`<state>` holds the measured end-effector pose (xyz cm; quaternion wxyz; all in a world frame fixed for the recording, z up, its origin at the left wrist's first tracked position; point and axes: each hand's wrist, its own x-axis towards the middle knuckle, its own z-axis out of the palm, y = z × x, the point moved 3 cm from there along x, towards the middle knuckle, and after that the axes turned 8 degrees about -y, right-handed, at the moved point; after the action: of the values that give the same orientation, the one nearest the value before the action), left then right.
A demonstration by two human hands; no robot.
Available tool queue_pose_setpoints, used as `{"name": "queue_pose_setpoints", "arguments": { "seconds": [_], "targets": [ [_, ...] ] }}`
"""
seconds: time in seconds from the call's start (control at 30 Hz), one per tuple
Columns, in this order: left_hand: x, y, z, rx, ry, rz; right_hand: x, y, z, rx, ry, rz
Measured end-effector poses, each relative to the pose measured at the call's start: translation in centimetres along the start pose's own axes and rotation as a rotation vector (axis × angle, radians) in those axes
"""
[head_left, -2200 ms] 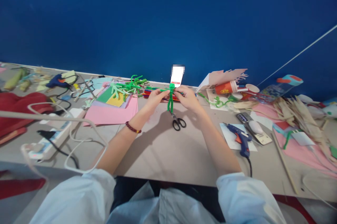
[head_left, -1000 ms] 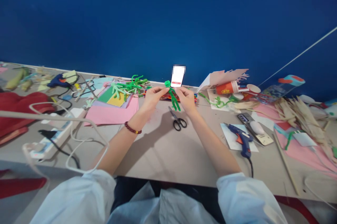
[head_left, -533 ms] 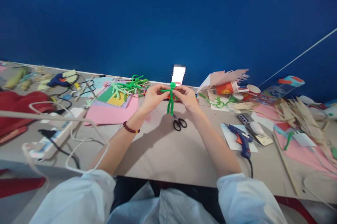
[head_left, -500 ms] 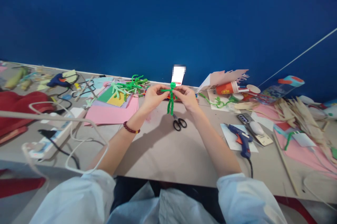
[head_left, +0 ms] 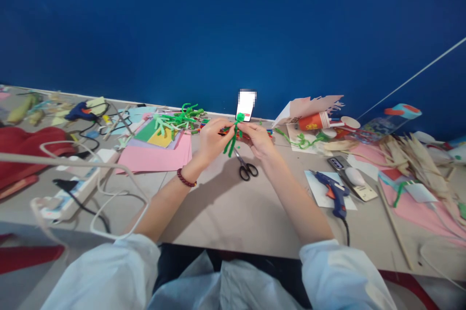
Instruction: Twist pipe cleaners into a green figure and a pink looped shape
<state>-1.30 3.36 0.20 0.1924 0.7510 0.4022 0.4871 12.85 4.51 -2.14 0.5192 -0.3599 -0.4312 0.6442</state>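
A small green pipe-cleaner figure (head_left: pixel 229 146) is held between both hands over the middle of the table. My left hand (head_left: pixel 213 139) pinches it from the left, and my right hand (head_left: pixel 257 138) pinches it from the right near its upper part. The round head sticks up above my fingertips; two legs hang down, slanting left. My fingers hide its middle and arms. Black-handled scissors (head_left: pixel 248 171) lie just below the figure. Behind it a phone (head_left: pixel 246 105) leans on the blue wall. A bundle of coloured pipe cleaners (head_left: pixel 269 133) lies behind my hands, mostly covered.
At left are pink paper (head_left: pixel 155 157), green pipe-cleaner pieces (head_left: pixel 185 116) and a power strip (head_left: pixel 78 186) with white cables. On the right lie a blue glue gun (head_left: pixel 335 196), a phone (head_left: pixel 340 163), a wooden stick (head_left: pixel 395 225) and stacked paper cups (head_left: pixel 313 121).
The figure was facing me with arms out and legs straight down; now its legs tilt left and its head sits slightly right. My hands have turned and closed in around its upper body.
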Motion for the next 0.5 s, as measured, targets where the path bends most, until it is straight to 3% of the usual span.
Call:
{"name": "queue_pose_setpoints", "arguments": {
  "seconds": [0.17, 0.3, 0.4, 0.5],
  "targets": [
    [-0.3, 0.2, 0.5, -0.146, 0.103, -0.119, -0.4, 0.9, 1.4, 0.192, 0.079, -0.023],
    [-0.2, -0.6, 1.2, -0.304, 0.129, -0.198, -0.3, 0.9, 1.2, 0.141, 0.088, -0.028],
    [0.1, -1.1, 1.3, -0.489, 0.084, -0.258, -0.1, 0.6, 0.7, 0.083, 0.075, -0.049],
    [0.5, -1.3, 1.2, -0.636, -0.034, -0.336, 0.1, 0.5, 0.2, 0.070, 0.085, -0.049]
  ]
}}
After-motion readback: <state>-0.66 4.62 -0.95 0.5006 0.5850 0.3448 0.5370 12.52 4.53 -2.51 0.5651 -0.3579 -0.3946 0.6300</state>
